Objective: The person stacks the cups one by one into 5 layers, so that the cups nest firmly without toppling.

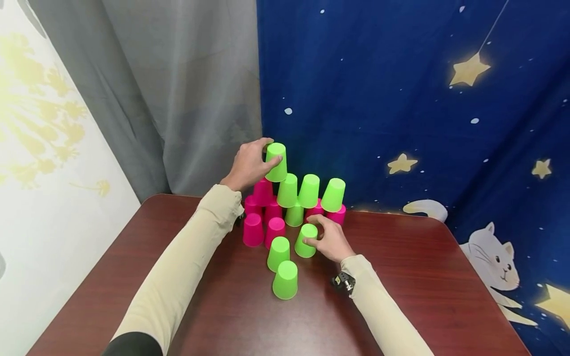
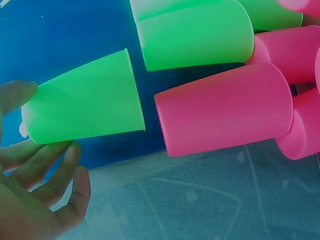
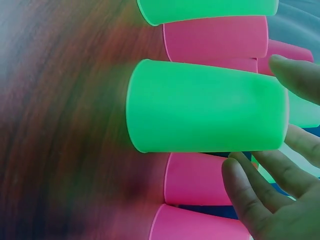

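In the head view my left hand holds an upside-down green cup by its upper part, above the second row of stacked cups. In the left wrist view that green cup hangs apart from a pink cup. My right hand has thumb and fingers curved round another upside-down green cup low over the table. The right wrist view shows this green cup between the thumb and fingers. How firmly they press cannot be seen.
Behind the hands, green cups and a pink cup rest on a lower row. Pink cups and green cups stand on the brown table in front. A blue curtain hangs behind.
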